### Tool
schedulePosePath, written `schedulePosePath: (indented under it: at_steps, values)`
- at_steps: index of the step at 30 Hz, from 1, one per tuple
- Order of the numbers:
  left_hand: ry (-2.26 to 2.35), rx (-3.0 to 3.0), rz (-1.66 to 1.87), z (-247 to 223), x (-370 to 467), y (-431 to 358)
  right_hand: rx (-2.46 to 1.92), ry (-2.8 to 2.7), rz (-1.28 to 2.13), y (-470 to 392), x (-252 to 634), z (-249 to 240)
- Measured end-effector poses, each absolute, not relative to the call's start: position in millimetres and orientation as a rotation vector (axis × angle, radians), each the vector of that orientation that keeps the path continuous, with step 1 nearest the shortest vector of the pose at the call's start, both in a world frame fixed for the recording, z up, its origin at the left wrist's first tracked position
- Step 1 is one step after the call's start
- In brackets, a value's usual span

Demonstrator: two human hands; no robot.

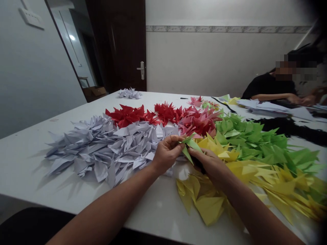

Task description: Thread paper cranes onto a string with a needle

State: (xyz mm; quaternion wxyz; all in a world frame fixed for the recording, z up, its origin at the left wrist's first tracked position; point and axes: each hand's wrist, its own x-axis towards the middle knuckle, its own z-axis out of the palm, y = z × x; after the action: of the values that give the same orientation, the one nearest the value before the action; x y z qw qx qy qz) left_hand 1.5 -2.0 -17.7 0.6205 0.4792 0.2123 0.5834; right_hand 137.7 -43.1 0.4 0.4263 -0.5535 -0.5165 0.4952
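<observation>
Between my two hands, above the table's middle, is a light green folded paper piece. My left hand pinches its left side between thumb and fingers. My right hand is closed on its right side, with a dark object partly hidden under the fingers. White folded papers lie in a wide heap to the left. Yellow folded papers spread beneath and right of my right hand. Red folded papers and green ones lie beyond my hands.
A person in black sits at the far right behind stacked paper sheets. Black strands lie at the right. A small white paper heap rests at the far edge of the white table.
</observation>
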Motion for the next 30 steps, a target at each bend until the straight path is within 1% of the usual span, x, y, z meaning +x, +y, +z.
schedulePosePath:
  at_steps: [6,30]
  values:
    - [0.465,1.087,1.357,-14.9,1.7,-2.8,-1.292,-1.27,1.34,-42.2,140.0,0.1]
    - [0.513,1.051,1.366,-13.9,1.9,-3.5,-1.287,-1.242,1.356,-45.3,139.8,3.0]
